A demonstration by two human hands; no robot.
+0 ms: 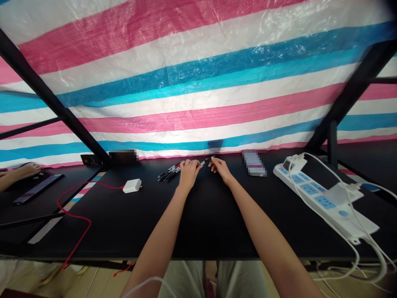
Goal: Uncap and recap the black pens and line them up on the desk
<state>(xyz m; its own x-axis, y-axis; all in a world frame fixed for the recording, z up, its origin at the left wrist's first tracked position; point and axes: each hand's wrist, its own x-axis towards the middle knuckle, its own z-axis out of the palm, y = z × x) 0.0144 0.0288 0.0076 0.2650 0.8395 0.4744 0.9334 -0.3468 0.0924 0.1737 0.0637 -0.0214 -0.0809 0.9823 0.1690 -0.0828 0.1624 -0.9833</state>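
Note:
On the black table (214,215), my left hand (189,170) pinches one end of a slim black-and-white pen (207,160). My right hand (219,167) is closed at the pen's other end, thumb and fingertips together. Both hands sit close to each other near the back of the table, with the pen bridging them. A small pile of similar pens (168,174), black with white and some red parts, lies just left of my left hand and partly behind it.
A white charger (132,186) with a red cable (89,219) lies to the left. Right of my hands are a phone (254,162) and a white power strip (325,198) with plugs and cords. At far left are another person's hand (29,170) and a dark phone (39,189). Striped sheeting (192,95) hangs behind.

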